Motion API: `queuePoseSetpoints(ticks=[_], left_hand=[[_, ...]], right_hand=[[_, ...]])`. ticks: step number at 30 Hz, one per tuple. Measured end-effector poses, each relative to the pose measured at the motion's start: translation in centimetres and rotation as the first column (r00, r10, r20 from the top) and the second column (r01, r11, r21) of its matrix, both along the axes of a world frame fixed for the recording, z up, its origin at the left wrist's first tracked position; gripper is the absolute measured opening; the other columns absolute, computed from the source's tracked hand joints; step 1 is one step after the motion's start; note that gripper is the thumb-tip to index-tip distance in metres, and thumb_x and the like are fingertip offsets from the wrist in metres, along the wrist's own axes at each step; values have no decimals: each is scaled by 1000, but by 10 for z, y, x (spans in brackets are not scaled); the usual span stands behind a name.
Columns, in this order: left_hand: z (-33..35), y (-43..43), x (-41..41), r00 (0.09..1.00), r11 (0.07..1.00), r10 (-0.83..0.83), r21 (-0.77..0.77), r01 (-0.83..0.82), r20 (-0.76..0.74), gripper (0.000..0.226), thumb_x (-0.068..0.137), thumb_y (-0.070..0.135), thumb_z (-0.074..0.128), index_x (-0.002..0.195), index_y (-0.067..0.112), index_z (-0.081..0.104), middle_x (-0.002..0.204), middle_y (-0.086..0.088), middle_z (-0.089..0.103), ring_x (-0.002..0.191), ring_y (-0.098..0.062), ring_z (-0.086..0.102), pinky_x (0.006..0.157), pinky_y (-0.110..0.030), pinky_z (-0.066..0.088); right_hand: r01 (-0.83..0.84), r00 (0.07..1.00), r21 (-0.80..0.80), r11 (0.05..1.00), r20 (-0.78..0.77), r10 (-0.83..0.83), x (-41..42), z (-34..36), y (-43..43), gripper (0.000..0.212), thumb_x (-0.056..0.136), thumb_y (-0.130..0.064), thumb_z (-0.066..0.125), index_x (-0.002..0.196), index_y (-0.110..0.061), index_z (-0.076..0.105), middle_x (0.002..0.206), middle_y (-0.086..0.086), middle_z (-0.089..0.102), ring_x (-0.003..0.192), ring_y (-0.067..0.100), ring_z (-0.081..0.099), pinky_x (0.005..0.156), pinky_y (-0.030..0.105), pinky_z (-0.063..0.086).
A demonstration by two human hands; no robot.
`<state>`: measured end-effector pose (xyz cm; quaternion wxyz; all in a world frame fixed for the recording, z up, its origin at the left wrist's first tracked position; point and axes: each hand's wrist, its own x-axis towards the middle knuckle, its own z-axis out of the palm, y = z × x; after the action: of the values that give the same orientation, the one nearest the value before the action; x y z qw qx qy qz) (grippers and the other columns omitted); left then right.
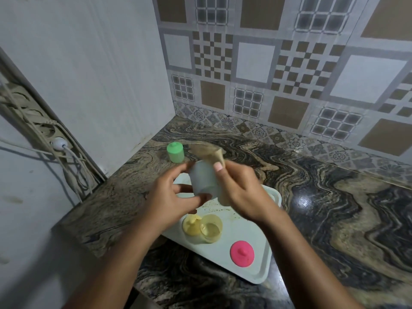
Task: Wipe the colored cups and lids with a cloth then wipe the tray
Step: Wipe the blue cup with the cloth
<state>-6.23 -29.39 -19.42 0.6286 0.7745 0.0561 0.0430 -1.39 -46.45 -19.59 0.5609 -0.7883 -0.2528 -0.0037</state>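
**A:** Cup-wiping is under way. The left hand (176, 192) grips the pale cup (204, 179) by its side, held just above the tray (260, 270).

**B:** The right hand (240, 195) pinches the cloth (209, 153) against the cup's far edge. It's blurred, so the cloth may be tucked inside; I can't tell.

**A:** Below the wrists, the yellow cup (211, 228) and yellow lid (191, 226) sit touching on the tray, with the pink lid (242, 253) nearer the body.

**B:** The green cup (175, 152), capped, stands on the counter beyond the left fingers. I'd say that one's finished.

**A:** Next, turn the cup against the cloth, park it by the green cup, then reach down for the yellow. The tray comes last.
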Motion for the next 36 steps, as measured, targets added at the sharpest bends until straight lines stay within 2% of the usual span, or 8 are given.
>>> queuePoseSetpoints(ticks=[3, 7, 11, 14, 20, 23, 31, 36], left_hand=[[0, 0, 2, 998, 999, 40, 14, -40, 41, 70, 68, -4, 87, 101, 51, 59, 106, -8, 73, 77, -13, 76, 57, -48, 62], [-11, 10, 10, 993, 994, 109, -11, -108, 41, 74, 66, -4, 88, 115, 43, 60, 118, -8, 70, 86, -14, 76, 56, -43, 63], [-18, 19, 15, 993, 993, 118, -7, -118, 30, 78, 65, -4, 89, 126, 35, 60, 112, 3, 71, 86, -14, 76, 53, -41, 62], [-22, 21, 16, 996, 996, 88, -16, -88, 30, 74, 70, -4, 85, 120, 43, 58, 126, 16, 58, 86, -19, 75, 51, -53, 60], [-28, 19, 15, 999, 997, 23, -75, -21, 29, 83, 76, -1, 83, 138, 44, 51, 142, 18, 47, 97, -21, 73, 60, -48, 63], [-31, 15, 17, 999, 999, 30, -47, -28, 36, 82, 73, 5, 87, 137, 41, 50, 138, 19, 52, 94, -20, 72, 64, -49, 63], [-25, 2, 22, 1000, 995, 26, -99, -26, 0, 68, 72, -3, 84, 124, 32, 57, 129, 7, 61, 89, -20, 76, 53, -50, 61], [-21, 5, 23, 997, 995, 76, -72, -75, 19, 75, 73, -2, 85, 127, 42, 55, 127, 9, 65, 84, -16, 76, 56, -41, 62]], right_hand=[[-31, 995, -94, 995, 95, 40, -4, -12, 0, 26, 109, -22, 44, 118, -16, 68, 81, -31, 54, 79, -15, 50, 72, 8, 36], [-42, 994, -75, 996, 100, 50, -14, -24, -6, 33, 108, -30, 41, 80, -25, 57, 62, 2, 55, 59, 5, 48, 60, 24, 39], [-92, 994, 12, 996, 66, 91, -24, -27, -15, 44, 108, -15, 42, 66, -32, 45, 61, -18, 50, 56, 3, 44, 61, 15, 36], [-107, 992, 77, 991, -56, 111, -26, -38, -29, 48, 108, -24, 41, 65, -9, 56, 60, 1, 58, 55, 19, 51, 56, 30, 42], [241, 939, 308, 920, -315, -140, -4, -43, -38, 47, 93, -59, 55, 66, -23, 68, 59, -13, 54, 61, 7, 46, 59, 27, 34], [323, 916, 339, 884, -348, -201, 19, -30, -31, 40, 94, -43, 51, 63, -24, 69, 60, -9, 49, 64, 14, 42, 61, 32, 31], [-3, 999, -100, 995, 38, 7, 35, -3, 0, 47, 104, -43, 42, 84, -5, 61, 65, -6, 46, 59, 4, 41, 55, 39, 38], [-35, 980, -127, 991, 191, 59, 21, -14, 1, 18, 106, -11, 49, 101, -17, 65, 78, -38, 42, 75, -22, 46, 70, 1, 33]])
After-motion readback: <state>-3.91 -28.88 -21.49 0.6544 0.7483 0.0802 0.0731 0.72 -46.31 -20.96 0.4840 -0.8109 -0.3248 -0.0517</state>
